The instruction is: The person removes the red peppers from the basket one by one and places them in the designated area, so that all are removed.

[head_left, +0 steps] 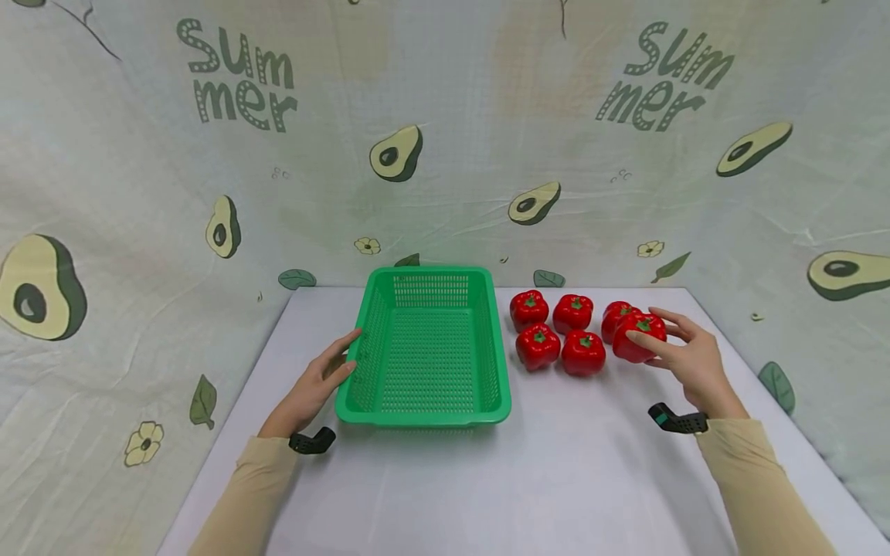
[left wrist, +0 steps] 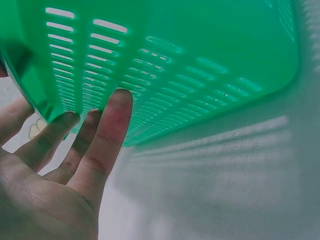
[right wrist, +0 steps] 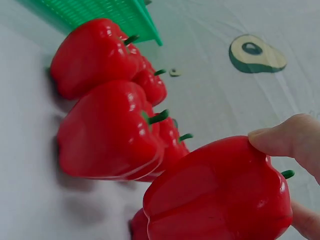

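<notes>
My right hand [head_left: 695,359] grips a red bell pepper [head_left: 634,340] between thumb and fingers, at the right end of the pepper group. In the right wrist view this pepper [right wrist: 220,192] appears raised above the others, with its green stem pointing right. Part of another bell pepper [head_left: 617,315] shows just behind it. At the left side of a green plastic basket [head_left: 504,386], my left hand [head_left: 313,390] touches the wall and rim. The left wrist view shows its fairly straight fingers [left wrist: 112,120] against the slotted outer wall.
Several more red bell peppers [head_left: 583,354] stand between the basket and my right hand. The white table [head_left: 431,494] is bounded at the back and sides by a pale cloth [head_left: 459,93] printed with avocados. A black wrist strap [head_left: 677,419] sits at each wrist.
</notes>
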`<move>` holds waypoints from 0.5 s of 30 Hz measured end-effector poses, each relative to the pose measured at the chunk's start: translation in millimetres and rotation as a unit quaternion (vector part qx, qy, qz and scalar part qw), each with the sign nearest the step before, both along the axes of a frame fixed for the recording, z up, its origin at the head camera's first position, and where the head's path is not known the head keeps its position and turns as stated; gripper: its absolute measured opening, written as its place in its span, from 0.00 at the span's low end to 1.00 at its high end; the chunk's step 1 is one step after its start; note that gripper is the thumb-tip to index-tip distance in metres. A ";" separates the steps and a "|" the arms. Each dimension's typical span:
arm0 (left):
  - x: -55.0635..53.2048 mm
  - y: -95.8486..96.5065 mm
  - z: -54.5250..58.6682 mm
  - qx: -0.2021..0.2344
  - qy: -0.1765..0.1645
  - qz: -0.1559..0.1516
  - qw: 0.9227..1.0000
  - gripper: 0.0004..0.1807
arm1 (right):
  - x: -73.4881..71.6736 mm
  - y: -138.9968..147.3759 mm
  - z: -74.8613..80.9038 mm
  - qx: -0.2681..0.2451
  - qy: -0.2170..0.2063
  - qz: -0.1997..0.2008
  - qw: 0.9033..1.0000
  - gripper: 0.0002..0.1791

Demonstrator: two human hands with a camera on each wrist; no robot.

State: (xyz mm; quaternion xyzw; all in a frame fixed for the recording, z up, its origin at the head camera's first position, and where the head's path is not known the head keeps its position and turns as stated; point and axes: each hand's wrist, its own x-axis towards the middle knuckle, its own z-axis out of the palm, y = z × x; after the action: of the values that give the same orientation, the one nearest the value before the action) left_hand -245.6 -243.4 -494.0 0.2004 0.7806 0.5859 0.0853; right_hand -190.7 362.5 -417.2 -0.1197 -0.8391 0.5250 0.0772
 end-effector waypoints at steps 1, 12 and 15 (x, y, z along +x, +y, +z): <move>-0.1 0.2 0.2 0.001 0.000 0.001 1.000 0.34 | 0.4 0.8 -2.6 -0.003 -0.004 -0.002 1.000 0.49; -0.2 1.4 -1.9 0.012 -0.007 0.005 1.000 0.35 | 3.3 5.0 -29.5 0.012 -0.027 0.009 1.000 0.50; 0.0 1.3 -2.1 0.012 -0.006 0.005 1.000 0.35 | 3.6 5.8 -35.3 0.012 -0.030 0.014 0.999 0.50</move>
State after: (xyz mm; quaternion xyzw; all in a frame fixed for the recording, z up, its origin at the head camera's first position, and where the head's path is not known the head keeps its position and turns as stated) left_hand -245.5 -242.1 -496.2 0.1940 0.7738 0.5970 0.0849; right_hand -187.1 368.3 -452.5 -0.1231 -0.8486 0.5125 0.0459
